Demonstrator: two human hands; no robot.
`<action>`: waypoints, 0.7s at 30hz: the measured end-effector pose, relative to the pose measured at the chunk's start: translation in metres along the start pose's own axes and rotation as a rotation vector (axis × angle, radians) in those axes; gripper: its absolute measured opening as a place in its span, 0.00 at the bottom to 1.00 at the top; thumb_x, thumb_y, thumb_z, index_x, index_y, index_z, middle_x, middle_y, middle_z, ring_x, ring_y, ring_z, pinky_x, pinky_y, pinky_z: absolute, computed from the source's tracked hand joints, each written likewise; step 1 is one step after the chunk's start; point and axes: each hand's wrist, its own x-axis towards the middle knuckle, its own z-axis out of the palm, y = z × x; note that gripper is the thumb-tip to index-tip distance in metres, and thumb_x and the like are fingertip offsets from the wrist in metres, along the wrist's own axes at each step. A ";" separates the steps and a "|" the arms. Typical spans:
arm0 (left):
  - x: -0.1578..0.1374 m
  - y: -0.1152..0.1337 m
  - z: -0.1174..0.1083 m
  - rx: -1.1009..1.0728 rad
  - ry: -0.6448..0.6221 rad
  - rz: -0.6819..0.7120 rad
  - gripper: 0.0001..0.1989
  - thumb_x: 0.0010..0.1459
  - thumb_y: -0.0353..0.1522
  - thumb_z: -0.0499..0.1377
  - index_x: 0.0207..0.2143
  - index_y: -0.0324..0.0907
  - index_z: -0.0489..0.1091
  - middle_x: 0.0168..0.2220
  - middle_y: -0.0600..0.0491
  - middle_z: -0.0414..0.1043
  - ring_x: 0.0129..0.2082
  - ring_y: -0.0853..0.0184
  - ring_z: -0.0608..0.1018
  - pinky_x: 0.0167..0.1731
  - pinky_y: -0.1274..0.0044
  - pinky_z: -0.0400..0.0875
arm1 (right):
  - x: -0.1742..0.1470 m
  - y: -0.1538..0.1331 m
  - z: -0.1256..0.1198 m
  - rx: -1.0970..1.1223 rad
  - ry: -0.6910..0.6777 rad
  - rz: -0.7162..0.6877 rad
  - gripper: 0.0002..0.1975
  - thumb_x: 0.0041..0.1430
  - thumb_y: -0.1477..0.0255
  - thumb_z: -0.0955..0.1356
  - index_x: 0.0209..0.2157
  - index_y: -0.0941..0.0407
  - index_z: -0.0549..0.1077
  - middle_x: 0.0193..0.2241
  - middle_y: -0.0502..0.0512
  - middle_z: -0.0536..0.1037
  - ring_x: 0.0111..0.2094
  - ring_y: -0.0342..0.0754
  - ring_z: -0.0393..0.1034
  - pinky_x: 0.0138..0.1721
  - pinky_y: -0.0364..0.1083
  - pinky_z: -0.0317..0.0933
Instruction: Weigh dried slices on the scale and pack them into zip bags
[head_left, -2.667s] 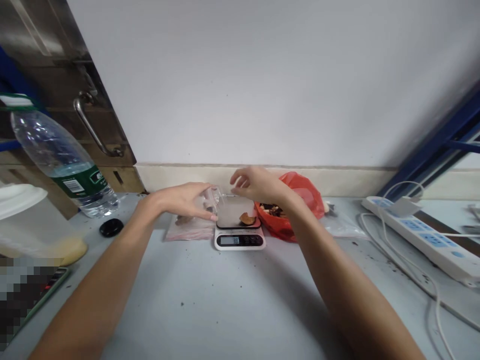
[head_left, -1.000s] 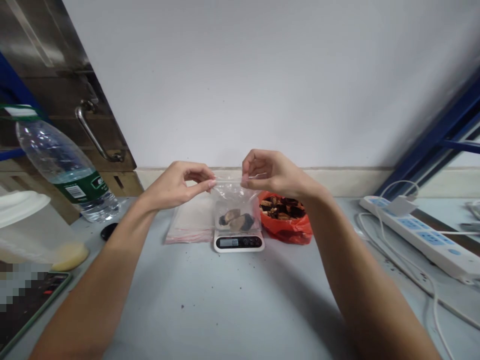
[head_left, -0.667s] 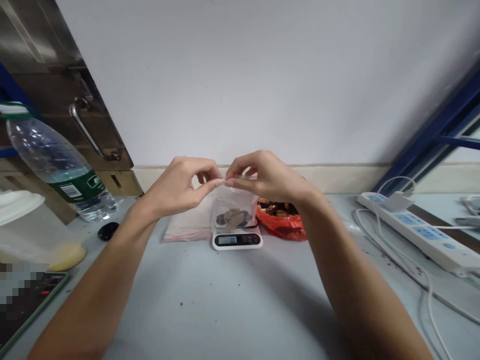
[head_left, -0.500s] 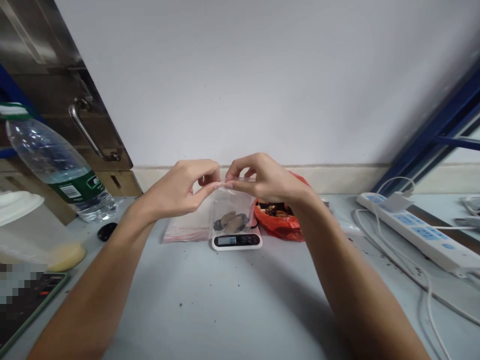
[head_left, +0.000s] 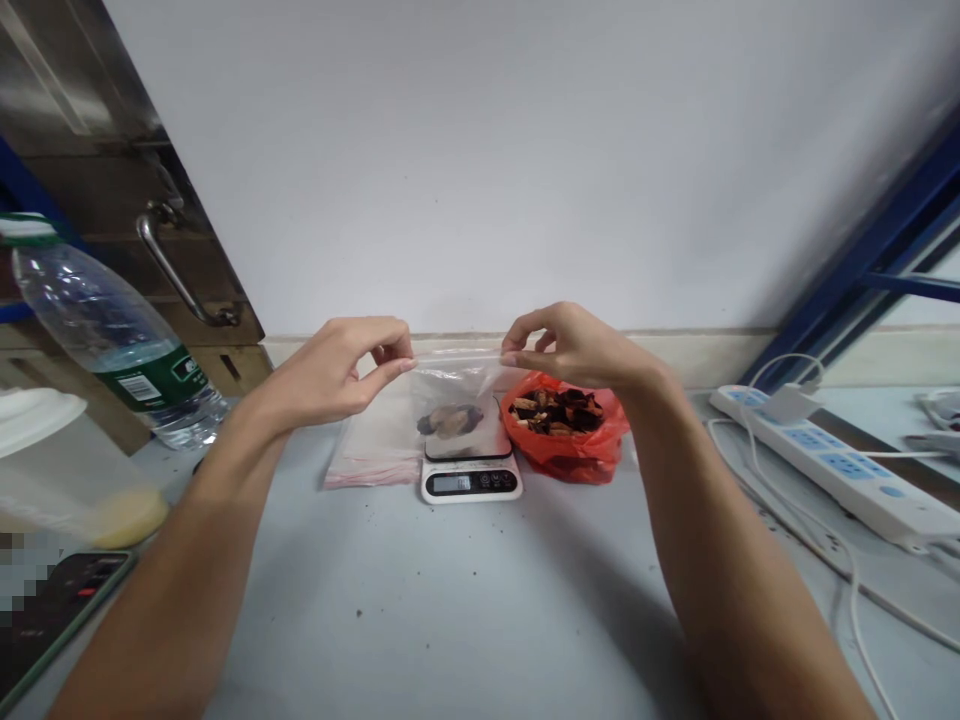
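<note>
Clear bag (head_left: 489, 392): you have it spread between your two hands by its top edge, over the scale (head_left: 471, 484); if its bottom is touching the scale, I cannot tell.
Inside the clear bag: a few dried pieces (head_left: 451, 421), pale brown in the middle and dark at the sides, gathered in its lower part.
Left hand (head_left: 351, 368): your thumb and finger are pinching the top left corner of the bag.
Right hand (head_left: 574, 345): your thumb and finger are pinching the top right corner, a good way apart from the left ones.
Scale screen (head_left: 452, 484): it is lit, but its number is too blurred for reading.
Red bag (head_left: 566, 462): it sits just to the right of the scale, its mouth open towards you, and holds a heap of dried chunks (head_left: 556, 410), dark and light brown.
Flat bags (head_left: 373, 450): a pile with pink edges, lying just to the left of the scale.
Bottle (head_left: 109, 305): at your far left, it has clear liquid in its lower part, below and behind the green label.
Tub (head_left: 71, 475): nearer to you than the bottle, it wears a white lid and has something yellow at the bottom.
</note>
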 end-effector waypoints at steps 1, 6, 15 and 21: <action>0.000 0.001 0.000 -0.001 0.000 0.005 0.12 0.62 0.38 0.51 0.29 0.43 0.67 0.30 0.53 0.75 0.30 0.66 0.75 0.31 0.76 0.68 | -0.001 0.000 -0.001 -0.017 0.001 0.007 0.11 0.55 0.65 0.68 0.29 0.57 0.78 0.29 0.55 0.81 0.30 0.47 0.71 0.35 0.47 0.64; -0.001 0.003 0.002 0.001 0.037 0.053 0.11 0.62 0.36 0.52 0.29 0.43 0.68 0.29 0.54 0.75 0.29 0.67 0.75 0.31 0.77 0.67 | -0.006 -0.004 -0.011 -0.096 0.013 0.063 0.09 0.55 0.68 0.68 0.30 0.57 0.79 0.29 0.55 0.81 0.30 0.46 0.72 0.34 0.46 0.64; 0.038 0.041 0.014 0.122 0.231 0.315 0.11 0.67 0.33 0.52 0.36 0.44 0.74 0.36 0.52 0.78 0.35 0.65 0.78 0.37 0.75 0.69 | -0.012 -0.019 -0.025 -0.038 -0.331 -0.029 0.15 0.52 0.68 0.73 0.43 0.57 0.79 0.37 0.54 0.83 0.36 0.48 0.74 0.37 0.46 0.67; 0.063 0.086 0.027 0.017 0.294 0.360 0.13 0.68 0.33 0.51 0.44 0.46 0.75 0.43 0.51 0.78 0.44 0.61 0.78 0.45 0.70 0.71 | -0.051 0.004 -0.044 -0.043 -0.129 0.047 0.12 0.61 0.67 0.68 0.40 0.57 0.81 0.32 0.53 0.83 0.32 0.48 0.74 0.34 0.46 0.67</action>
